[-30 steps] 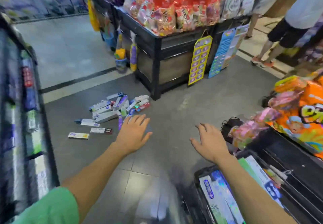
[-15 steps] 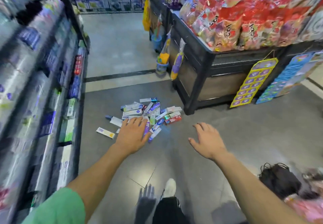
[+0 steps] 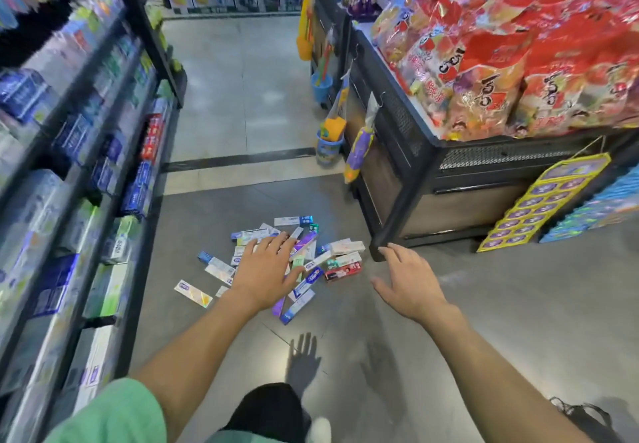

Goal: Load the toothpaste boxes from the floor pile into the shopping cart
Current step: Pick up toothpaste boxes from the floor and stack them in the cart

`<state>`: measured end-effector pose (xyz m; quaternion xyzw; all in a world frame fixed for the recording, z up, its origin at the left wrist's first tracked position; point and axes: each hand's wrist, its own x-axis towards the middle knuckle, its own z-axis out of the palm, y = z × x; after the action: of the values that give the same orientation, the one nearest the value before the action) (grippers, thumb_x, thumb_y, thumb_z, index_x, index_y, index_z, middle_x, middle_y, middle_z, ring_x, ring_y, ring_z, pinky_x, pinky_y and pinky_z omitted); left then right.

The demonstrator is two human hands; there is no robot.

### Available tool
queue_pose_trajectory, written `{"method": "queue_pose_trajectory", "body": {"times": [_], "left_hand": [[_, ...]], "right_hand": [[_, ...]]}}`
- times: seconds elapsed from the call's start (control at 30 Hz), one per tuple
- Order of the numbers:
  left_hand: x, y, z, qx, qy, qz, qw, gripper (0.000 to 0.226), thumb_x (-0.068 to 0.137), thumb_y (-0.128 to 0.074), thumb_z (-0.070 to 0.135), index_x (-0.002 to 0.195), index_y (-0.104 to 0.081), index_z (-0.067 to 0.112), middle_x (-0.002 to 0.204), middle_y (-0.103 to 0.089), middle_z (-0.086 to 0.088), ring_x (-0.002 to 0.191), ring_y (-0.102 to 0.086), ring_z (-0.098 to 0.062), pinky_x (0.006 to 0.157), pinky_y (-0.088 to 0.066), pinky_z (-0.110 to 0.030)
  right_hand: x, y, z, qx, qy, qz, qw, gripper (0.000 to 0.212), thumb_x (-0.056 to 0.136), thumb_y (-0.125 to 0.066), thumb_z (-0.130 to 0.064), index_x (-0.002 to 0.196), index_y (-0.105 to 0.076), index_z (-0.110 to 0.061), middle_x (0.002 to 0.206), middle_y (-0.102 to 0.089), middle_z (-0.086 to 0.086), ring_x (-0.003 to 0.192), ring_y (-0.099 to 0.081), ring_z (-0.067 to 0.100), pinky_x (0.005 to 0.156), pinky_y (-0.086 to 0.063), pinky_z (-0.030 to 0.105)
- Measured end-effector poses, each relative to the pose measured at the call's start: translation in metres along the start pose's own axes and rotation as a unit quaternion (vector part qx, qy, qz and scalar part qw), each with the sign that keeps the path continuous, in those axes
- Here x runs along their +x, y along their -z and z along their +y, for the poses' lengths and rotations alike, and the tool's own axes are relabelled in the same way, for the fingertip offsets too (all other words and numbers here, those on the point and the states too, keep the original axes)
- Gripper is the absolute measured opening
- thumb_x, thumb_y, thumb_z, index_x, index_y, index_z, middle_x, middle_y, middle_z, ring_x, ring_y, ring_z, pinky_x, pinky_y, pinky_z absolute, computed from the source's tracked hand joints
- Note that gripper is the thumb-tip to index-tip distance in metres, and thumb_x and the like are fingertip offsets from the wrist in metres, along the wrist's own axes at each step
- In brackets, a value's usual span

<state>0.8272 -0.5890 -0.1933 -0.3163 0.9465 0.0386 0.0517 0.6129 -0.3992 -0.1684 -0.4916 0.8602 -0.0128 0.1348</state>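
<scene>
A pile of toothpaste boxes (image 3: 313,262) lies scattered on the grey floor ahead of me, white, blue, purple and red. My left hand (image 3: 264,271) is stretched out above the pile with its fingers spread and holds nothing. My right hand (image 3: 408,280) reaches forward to the right of the pile, fingers loose and empty. The shopping cart is out of view.
A shelf of toothpaste (image 3: 79,166) runs along the left. A black display stand (image 3: 449,173) heaped with red snack bags (image 3: 518,45) stands at the right, its corner close to my right hand. A dark bag (image 3: 581,415) lies at the lower right. Open floor lies beyond the pile.
I have turned left and moved toward the pile; the cart has left the view. Both hands stay stretched out and empty, now nearer the boxes.
</scene>
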Motion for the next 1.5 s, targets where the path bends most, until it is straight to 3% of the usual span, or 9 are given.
{"method": "queue_pose_trajectory", "body": {"times": [0.37, 0.6, 0.77, 0.9, 1.07, 1.27, 1.37, 1.5], "left_hand": [[0.192, -0.048, -0.038, -0.027, 0.036, -0.069, 0.997, 0.068, 0.102, -0.032, 0.06, 0.157, -0.03, 0.02, 0.163, -0.033, -0.003, 0.148, -0.031, -0.026, 0.121, -0.022, -0.048], [0.299, -0.104, -0.051, -0.039, 0.041, -0.104, 0.993, 0.065, 0.103, -0.031, 0.057, 0.157, -0.027, 0.022, 0.165, -0.028, -0.003, 0.15, -0.028, -0.025, 0.123, -0.019, -0.049], [0.35, -0.186, -0.041, -0.061, 0.047, -0.135, 0.988, 0.079, 0.09, -0.016, 0.062, 0.147, -0.049, 0.018, 0.152, -0.049, -0.005, 0.135, -0.05, -0.028, 0.113, -0.036, -0.05], [0.388, -0.294, -0.024, -0.086, 0.06, -0.127, 0.986, 0.071, 0.091, -0.029, 0.06, 0.134, -0.06, 0.013, 0.132, -0.066, -0.009, 0.118, -0.063, -0.031, 0.103, -0.046, -0.053], [0.431, -0.457, -0.015, -0.087, 0.08, -0.14, 0.983, 0.086, 0.087, -0.011, 0.068, 0.146, -0.045, 0.015, 0.148, -0.052, -0.008, 0.133, -0.049, -0.031, 0.112, -0.034, -0.051], [0.471, -0.63, -0.032, -0.047, 0.072, -0.111, 0.99, 0.09, 0.087, -0.008, 0.073, 0.149, -0.041, 0.017, 0.153, -0.047, -0.008, 0.138, -0.045, -0.03, 0.115, -0.028, -0.049], [0.497, -0.675, -0.048, -0.015, 0.037, -0.09, 0.995, 0.094, 0.086, -0.006, 0.073, 0.154, -0.035, 0.015, 0.159, -0.04, -0.006, 0.145, -0.037, -0.028, 0.121, -0.022, -0.049], [0.524, -0.704, -0.073, 0.032, -0.028, -0.027, 0.999, 0.088, 0.092, -0.013, 0.07, 0.152, -0.04, 0.011, 0.156, -0.044, -0.009, 0.144, -0.038, -0.028, 0.12, -0.027, -0.048]], "right_hand": [[0.218, 0.008, 0.054, -0.018, 0.02, -0.076, 0.997, 0.069, 0.094, -0.056, -0.05, 0.152, -0.036, -0.019, 0.159, -0.035, 0.006, 0.146, -0.032, 0.025, 0.118, -0.03, 0.039], [0.342, -0.046, 0.083, -0.032, 0.07, -0.113, 0.991, 0.068, 0.094, -0.06, -0.043, 0.152, -0.038, -0.013, 0.157, -0.038, 0.01, 0.146, -0.033, 0.027, 0.12, -0.028, 0.04], [0.404, -0.129, 0.112, -0.052, 0.092, -0.159, 0.982, 0.066, 0.097, -0.053, -0.045, 0.154, -0.031, -0.021, 0.16, -0.032, 0.002, 0.148, -0.029, 0.022, 0.119, -0.021, 0.034], [0.452, -0.217, 0.147, -0.05, 0.104, -0.166, 0.979, 0.068, 0.098, -0.05, -0.051, 0.156, -0.025, -0.024, 0.163, -0.027, -0.002, 0.15, -0.022, 0.017, 0.121, -0.017, 0.031], [0.512, -0.373, 0.186, -0.045, 0.119, -0.171, 0.977, 0.07, 0.096, -0.052, -0.053, 0.154, -0.028, -0.022, 0.161, -0.031, 0.003, 0.146, -0.029, 0.023, 0.119, -0.021, 0.036], [0.583, -0.543, 0.226, -0.056, 0.143, -0.129, 0.98, 0.07, 0.096, -0.05, -0.053, 0.153, -0.027, -0.021, 0.16, -0.033, 0.003, 0.142, -0.035, 0.026, 0.115, -0.032, 0.043], [0.614, -0.6, 0.24, -0.052, 0.167, -0.118, 0.977, 0.076, 0.093, -0.042, -0.064, 0.154, -0.028, -0.02, 0.161, -0.031, 0.003, 0.146, -0.031, 0.025, 0.118, -0.028, 0.043], [0.643, -0.647, 0.253, -0.039, 0.196, -0.111, 0.973, 0.084, 0.089, -0.051, -0.067, 0.155, -0.029, -0.02, 0.159, -0.035, 0.005, 0.144, -0.032, 0.025, 0.117, -0.026, 0.04]]}}
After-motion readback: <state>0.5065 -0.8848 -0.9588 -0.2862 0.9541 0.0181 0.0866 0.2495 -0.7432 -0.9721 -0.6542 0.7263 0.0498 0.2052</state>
